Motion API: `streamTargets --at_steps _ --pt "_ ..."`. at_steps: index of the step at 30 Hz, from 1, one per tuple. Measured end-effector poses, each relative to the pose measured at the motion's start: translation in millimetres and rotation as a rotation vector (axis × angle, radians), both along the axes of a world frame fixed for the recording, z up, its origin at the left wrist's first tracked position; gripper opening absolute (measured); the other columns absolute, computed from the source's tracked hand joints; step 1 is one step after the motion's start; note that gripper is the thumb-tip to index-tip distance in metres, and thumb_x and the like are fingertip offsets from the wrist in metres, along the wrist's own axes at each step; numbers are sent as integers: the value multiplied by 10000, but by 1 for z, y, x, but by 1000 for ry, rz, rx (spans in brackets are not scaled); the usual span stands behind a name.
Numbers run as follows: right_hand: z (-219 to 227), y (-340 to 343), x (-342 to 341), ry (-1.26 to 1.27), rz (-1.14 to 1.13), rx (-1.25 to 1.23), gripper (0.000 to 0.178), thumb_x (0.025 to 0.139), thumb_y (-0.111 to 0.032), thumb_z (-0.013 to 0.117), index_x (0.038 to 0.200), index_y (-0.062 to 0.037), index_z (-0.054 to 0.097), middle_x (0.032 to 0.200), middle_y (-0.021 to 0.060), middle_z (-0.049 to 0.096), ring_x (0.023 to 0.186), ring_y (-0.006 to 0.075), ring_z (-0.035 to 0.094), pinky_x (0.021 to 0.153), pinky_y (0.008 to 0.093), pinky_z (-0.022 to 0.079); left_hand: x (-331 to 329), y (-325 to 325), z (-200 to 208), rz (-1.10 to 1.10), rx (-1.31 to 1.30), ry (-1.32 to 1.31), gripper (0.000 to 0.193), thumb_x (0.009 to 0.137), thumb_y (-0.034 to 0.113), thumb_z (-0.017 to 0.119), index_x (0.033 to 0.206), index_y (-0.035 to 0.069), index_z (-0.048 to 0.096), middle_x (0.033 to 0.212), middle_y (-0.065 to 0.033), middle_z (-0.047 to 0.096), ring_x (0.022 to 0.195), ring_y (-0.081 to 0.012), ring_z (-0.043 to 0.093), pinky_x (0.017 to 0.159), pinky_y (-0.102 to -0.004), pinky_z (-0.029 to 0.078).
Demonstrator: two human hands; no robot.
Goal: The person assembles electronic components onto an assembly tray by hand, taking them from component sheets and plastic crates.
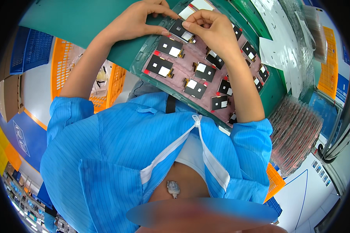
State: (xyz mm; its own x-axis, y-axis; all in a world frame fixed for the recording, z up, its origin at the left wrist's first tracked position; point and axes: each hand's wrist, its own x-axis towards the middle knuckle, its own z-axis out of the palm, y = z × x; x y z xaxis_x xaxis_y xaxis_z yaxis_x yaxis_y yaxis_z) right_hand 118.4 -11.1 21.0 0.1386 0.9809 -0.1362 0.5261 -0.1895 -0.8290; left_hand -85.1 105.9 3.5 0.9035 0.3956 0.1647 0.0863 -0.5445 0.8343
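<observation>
A shallow green tray (137, 66) with a pink lining holds several flat black display modules (158, 65). Each module I can see well has white squares on its back, and many have a gold flex tab at one edge. At the tray's far left, my left hand (138, 20) has its thumb and forefinger on the left edge of one black display module (177, 28). My right hand (216, 32) pinches the same module's upper right corner between thumb and forefinger. Small red tabs show beside several modules.
The tray lies on a green work surface (77, 17). White strips and clear plastic sheets (276, 35) lie to its right, above a tall stack of clear trays (295, 134). An orange basket (60, 62) with bagged parts and a blue crate (31, 48) stand at left.
</observation>
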Motion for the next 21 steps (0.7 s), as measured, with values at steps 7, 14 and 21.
streamTargets --at_steps 7,14,21 --pt "-2 -2 0 -26 6 17 181 797 -208 785 877 -53 735 729 27 703 623 86 635 580 242 492 0 -3 2 9 -6 2 435 700 156 837 1107 75 705 1005 -87 591 970 -236 564 865 -335 447" --pt "-5 -1 -1 -53 -4 19 183 792 -221 784 874 -63 737 735 27 706 632 94 645 590 247 499 1 -2 0 9 -32 7 424 700 161 836 1095 75 709 997 -86 590 967 -236 562 866 -335 444" --pt "-1 0 -4 -99 -10 10 188 789 -239 784 868 -76 734 747 24 714 635 102 651 596 254 500 1 1 0 15 -30 -2 423 691 158 840 1086 77 714 983 -84 586 953 -233 558 857 -331 442"
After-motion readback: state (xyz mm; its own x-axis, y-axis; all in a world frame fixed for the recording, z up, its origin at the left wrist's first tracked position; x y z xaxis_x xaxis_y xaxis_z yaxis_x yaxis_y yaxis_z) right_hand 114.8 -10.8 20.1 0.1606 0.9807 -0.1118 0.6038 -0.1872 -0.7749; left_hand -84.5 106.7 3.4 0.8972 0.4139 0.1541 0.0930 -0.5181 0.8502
